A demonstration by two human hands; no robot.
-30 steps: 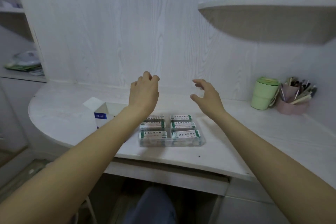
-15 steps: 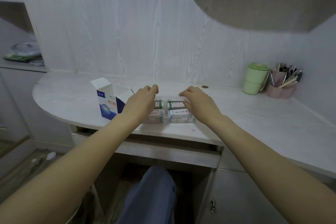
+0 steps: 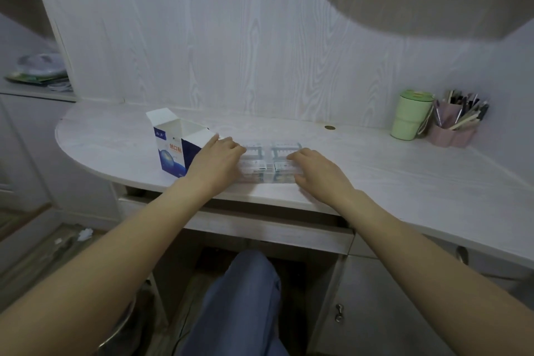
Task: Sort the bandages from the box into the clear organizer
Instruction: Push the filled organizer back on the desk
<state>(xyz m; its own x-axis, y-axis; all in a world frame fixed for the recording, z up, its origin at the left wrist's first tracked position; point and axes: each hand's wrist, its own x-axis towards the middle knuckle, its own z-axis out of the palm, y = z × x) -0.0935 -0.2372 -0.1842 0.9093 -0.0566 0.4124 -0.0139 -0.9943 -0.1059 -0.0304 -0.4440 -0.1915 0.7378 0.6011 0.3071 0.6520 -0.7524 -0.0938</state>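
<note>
Where grained desk (image 3: 404,170) curves: both hands flat on clear organizer (image 3: 267,163).

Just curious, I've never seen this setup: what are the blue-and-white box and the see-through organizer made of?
The box looks like thin printed cardboard: folded flaps stand open and the faces are matte. The organizer seems to be clear hard plastic, since the bandage packs show through its walls; the blur leaves the finish uncertain.

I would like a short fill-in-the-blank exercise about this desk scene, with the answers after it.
1. The blue and white box stands with its top flaps ____.
2. The clear organizer lies between the two ____.
3. The green cup stands beside a pink holder full of ____.

Answers: open; hands; pens
</note>
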